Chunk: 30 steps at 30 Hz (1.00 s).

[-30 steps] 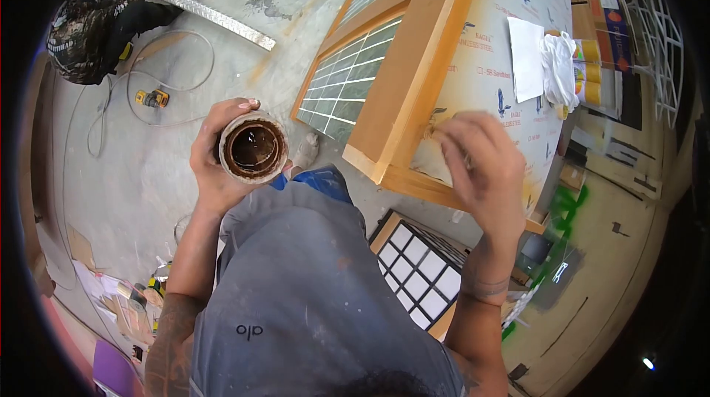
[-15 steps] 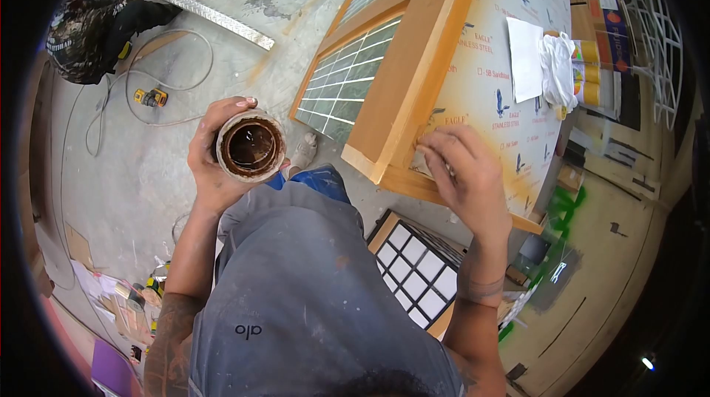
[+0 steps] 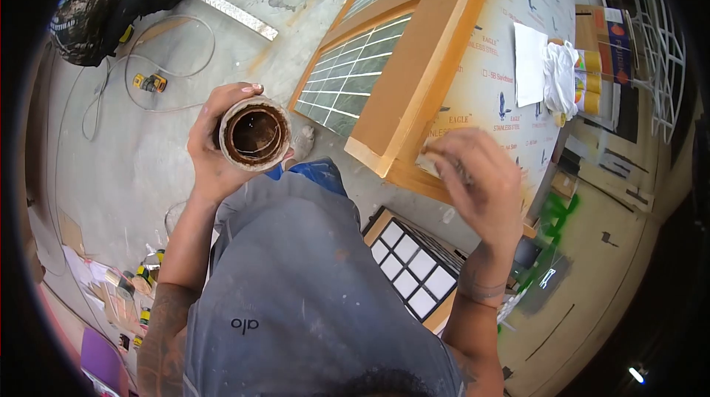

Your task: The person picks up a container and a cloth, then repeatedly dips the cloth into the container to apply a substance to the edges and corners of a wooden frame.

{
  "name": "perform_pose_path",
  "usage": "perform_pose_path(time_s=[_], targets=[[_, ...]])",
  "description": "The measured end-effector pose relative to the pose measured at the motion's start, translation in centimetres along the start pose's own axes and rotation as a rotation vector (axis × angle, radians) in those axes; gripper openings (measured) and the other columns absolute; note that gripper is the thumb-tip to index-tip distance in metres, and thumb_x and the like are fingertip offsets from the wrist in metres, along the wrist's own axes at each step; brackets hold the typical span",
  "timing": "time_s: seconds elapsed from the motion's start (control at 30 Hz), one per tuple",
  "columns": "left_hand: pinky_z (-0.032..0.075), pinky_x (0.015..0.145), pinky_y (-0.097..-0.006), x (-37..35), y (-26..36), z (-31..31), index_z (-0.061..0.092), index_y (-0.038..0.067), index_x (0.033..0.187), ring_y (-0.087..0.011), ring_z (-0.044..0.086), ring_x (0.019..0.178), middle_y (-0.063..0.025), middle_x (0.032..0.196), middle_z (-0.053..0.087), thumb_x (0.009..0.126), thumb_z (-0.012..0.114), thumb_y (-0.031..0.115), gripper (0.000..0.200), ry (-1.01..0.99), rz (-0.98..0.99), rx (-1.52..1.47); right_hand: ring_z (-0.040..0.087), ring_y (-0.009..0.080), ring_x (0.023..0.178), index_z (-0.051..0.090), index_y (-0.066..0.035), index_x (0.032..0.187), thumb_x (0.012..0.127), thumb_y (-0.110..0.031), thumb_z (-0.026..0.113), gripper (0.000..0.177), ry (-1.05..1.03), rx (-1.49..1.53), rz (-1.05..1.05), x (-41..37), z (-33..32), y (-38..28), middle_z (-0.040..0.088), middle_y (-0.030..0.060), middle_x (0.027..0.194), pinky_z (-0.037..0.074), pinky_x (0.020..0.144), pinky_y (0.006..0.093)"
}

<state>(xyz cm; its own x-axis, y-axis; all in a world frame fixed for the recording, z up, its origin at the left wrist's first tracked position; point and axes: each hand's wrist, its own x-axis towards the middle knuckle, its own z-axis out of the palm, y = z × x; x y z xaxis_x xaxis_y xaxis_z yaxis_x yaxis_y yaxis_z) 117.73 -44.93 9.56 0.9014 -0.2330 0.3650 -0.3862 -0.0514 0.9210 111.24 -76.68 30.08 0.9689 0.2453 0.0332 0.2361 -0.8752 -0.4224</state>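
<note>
My left hand (image 3: 211, 131) wraps round a round tub (image 3: 224, 151) with a crusted rim, its open mouth towards me. Glossy dark brown liquid (image 3: 255, 134) lies inside it. Over the front corner of a wooden cabinet (image 3: 392, 127), my right hand (image 3: 481, 179) is closed in a pinch and smeared by motion. Something small and pale seems to sit at its fingertips, too blurred to name. The fingers are close to the wood edging beside a printed protective sheet (image 3: 473, 112) on the cabinet top.
White cloth (image 3: 560, 75) and paper (image 3: 528, 64) lie on the sheet near yellow-labelled cans (image 3: 588, 83). A black-framed grid panel (image 3: 410, 264) stands below. On the floor are a yellow drill (image 3: 150, 83), a hose (image 3: 213, 49) and a crouching person (image 3: 96, 16) beside a metal strip (image 3: 222, 5).
My right hand has shifted slightly right and down, drawing away from the cabinet corner. The tub stays in my left hand, almost in the same place.
</note>
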Motion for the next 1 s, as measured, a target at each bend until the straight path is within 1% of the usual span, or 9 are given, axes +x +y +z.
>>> perform_pose_path(time_s=[0.13,0.23,0.33,0.53,0.63,0.73,0.83,0.93,1.0], targets=[[0.052,0.115,-0.0453,0.1,-0.3,0.1,0.063,0.003,0.141,-0.0332,0.066,0.132,-0.0179,0.139,0.070,0.065,0.110,0.017,0.090,0.008,0.022,-0.013,0.073,0.0330,0.092,0.075,0.000,0.110,0.092,-0.001,0.082,0.019,-0.080,0.022,0.017,-0.7,1.0,-0.6,0.071,0.0138,0.104,0.060,0.079,0.0430],[0.051,0.116,-0.0454,0.1,-0.4,0.1,0.063,0.003,0.141,-0.0330,0.065,0.132,-0.0179,0.138,0.070,0.065,0.109,0.016,0.090,0.002,0.020,-0.015,0.072,0.0336,0.093,0.074,0.000,0.110,0.093,-0.002,0.082,0.019,-0.079,-0.008,0.016,-0.4,1.8,-0.5,0.070,0.0139,0.104,0.059,0.079,0.0434],[0.051,0.116,-0.0455,0.2,-0.4,0.1,0.063,0.003,0.141,-0.0328,0.065,0.133,-0.0179,0.138,0.070,0.066,0.109,0.016,0.089,-0.004,0.026,-0.030,0.072,0.0342,0.092,0.073,0.000,0.109,0.094,-0.002,0.081,0.017,-0.085,-0.008,0.067,0.1,1.7,0.0,0.069,0.0144,0.103,0.059,0.079,0.0432],[0.052,0.116,-0.0456,0.0,-0.6,-0.1,0.063,0.004,0.141,-0.0320,0.065,0.133,-0.0175,0.139,0.070,0.065,0.110,0.017,0.090,0.010,0.008,-0.016,0.072,0.0343,0.088,0.073,0.001,0.109,0.095,0.000,0.079,0.016,0.047,-0.061,0.075,2.3,1.4,3.0,0.070,0.0154,0.101,0.058,0.076,0.0420],[0.052,0.116,-0.0451,0.1,-0.3,-0.1,0.063,0.004,0.141,-0.0313,0.065,0.133,-0.0171,0.140,0.069,0.064,0.110,0.017,0.091,0.024,-0.007,-0.011,0.072,0.0335,0.085,0.073,0.001,0.109,0.095,0.001,0.079,0.015,0.143,-0.144,0.019,3.3,1.2,4.4,0.070,0.0158,0.100,0.058,0.075,0.0421],[0.052,0.116,-0.0447,0.1,-0.6,-0.2,0.063,0.005,0.140,-0.0309,0.066,0.133,-0.0166,0.140,0.069,0.063,0.110,0.017,0.091,0.025,-0.004,-0.039,0.072,0.0329,0.086,0.074,0.001,0.109,0.093,0.002,0.081,0.018,0.128,-0.114,0.103,2.8,0.3,2.4,0.071,0.0149,0.100,0.059,0.076,0.0424],[0.053,0.116,-0.0444,0.2,-0.4,-0.3,0.063,0.005,0.140,-0.0304,0.065,0.133,-0.0163,0.141,0.069,0.063,0.110,0.017,0.091,0.021,-0.006,-0.009,0.072,0.0323,0.090,0.074,0.001,0.111,0.090,0.002,0.082,0.022,0.015,-0.099,-0.034,1.5,0.0,0.4,0.071,0.0137,0.102,0.060,0.078,0.0425],[0.052,0.116,-0.0447,0.3,-0.5,-0.2,0.063,0.004,0.140,-0.0306,0.065,0.133,-0.0166,0.140,0.069,0.063,0.110,0.017,0.090,0.031,-0.009,-0.018,0.073,0.0319,0.094,0.074,0.000,0.112,0.089,0.002,0.082,0.024,-0.092,-0.002,-0.001,0.7,0.7,-1.7,0.071,0.0128,0.104,0.060,0.080,0.0425],[0.052,0.116,-0.0449,0.3,-0.6,-0.2,0.063,0.004,0.140,-0.0308,0.065,0.133,-0.0166,0.139,0.069,0.063,0.110,0.017,0.090,0.032,-0.002,-0.018,0.072,0.0326,0.096,0.074,-0.001,0.112,0.090,0.001,0.082,0.023,-0.114,0.017,-0.001,0.4,1.5,-1.4,0.070,0.0130,0.107,0.060,0.081,0.0425]])
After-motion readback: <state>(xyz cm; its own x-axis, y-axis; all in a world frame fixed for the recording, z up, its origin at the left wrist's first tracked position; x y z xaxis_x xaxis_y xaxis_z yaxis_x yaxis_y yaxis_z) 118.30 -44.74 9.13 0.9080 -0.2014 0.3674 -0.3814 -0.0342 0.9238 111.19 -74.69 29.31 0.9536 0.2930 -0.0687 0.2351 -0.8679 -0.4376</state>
